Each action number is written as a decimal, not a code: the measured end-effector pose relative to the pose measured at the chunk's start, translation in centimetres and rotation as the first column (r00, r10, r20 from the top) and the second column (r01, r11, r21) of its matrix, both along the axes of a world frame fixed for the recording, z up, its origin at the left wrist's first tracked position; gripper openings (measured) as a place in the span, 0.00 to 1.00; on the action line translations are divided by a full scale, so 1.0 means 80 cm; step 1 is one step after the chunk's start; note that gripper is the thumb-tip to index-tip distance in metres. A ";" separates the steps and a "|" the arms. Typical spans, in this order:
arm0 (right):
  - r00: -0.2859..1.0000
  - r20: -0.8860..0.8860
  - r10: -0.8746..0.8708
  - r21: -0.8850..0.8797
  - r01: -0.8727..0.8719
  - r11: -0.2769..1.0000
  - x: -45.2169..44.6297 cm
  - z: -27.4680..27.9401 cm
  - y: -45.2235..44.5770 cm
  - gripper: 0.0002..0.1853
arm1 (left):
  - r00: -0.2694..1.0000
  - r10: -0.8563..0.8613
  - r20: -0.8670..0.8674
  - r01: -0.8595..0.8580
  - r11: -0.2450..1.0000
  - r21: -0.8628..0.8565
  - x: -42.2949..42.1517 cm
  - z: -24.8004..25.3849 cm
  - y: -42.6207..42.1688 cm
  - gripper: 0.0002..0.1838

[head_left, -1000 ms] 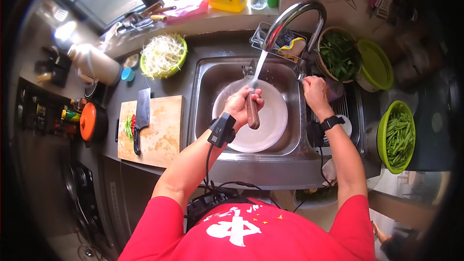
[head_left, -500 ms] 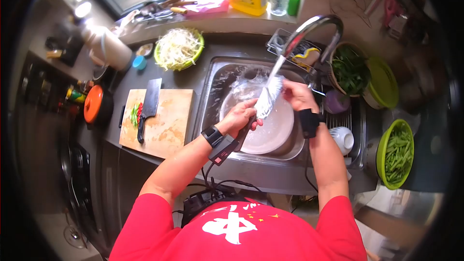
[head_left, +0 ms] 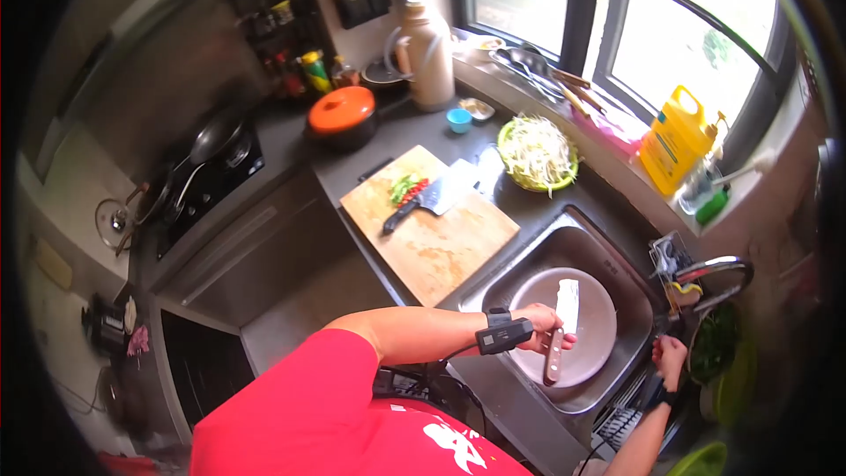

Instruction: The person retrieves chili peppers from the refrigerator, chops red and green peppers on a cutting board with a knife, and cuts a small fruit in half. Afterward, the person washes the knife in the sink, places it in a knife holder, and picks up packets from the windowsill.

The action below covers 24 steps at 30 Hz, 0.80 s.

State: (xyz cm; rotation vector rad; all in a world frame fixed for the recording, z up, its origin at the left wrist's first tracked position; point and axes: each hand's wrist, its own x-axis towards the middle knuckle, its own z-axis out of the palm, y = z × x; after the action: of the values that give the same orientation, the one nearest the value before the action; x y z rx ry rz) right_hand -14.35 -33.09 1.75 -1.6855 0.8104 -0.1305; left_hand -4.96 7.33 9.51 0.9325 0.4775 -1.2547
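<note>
My left hand [head_left: 539, 328] grips a tool with a brown riveted wooden handle [head_left: 552, 360] and a flat, shiny metal blade [head_left: 568, 301]. I cannot tell whether it is a knife or a spatula. It is over a pale round basin [head_left: 601, 335] in the steel sink [head_left: 648, 300]. My right hand [head_left: 671, 356] is at the sink's right edge, near the base of the curved tap [head_left: 727, 266]. Its fingers are curled, and what they may hold is hidden. No stream of water shows below the spout.
A cutting board [head_left: 467, 242] with a cleaver [head_left: 434, 201] and chopped vegetables lies left of the sink. Bean sprouts [head_left: 539, 152] fill a green bowl behind it. An orange-lidded pot [head_left: 342, 111] and a tall flask [head_left: 428, 57] stand farther back. Leafy greens [head_left: 716, 342] sit at right.
My view has turned left. The running water has stopped. My right hand has left the rinsed tool for the tap's base; my left hand still holds the tool, lower over the basin.
</note>
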 end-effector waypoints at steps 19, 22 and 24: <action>0.525 0.428 0.735 -0.800 -0.159 0.579 0.064 0.231 0.614 0.14 | 0.862 -0.093 0.498 0.199 0.966 -0.165 0.090 0.053 0.294 0.19; 0.543 0.496 0.678 -0.834 0.079 0.546 0.138 0.228 0.634 0.10 | 0.756 -0.038 0.654 0.155 0.980 -0.123 0.116 0.052 0.443 0.23; 0.861 0.399 0.314 -0.576 -0.032 0.817 0.167 0.271 0.668 0.06 | 0.625 0.224 0.748 0.124 0.917 -0.378 0.150 -0.051 0.545 0.21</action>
State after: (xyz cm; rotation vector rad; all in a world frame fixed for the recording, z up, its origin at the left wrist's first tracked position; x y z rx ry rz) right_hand -1.03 20.36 23.41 -2.1389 0.2275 -0.6852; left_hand 7.00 50.96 5.41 0.9973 -0.4509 -0.7213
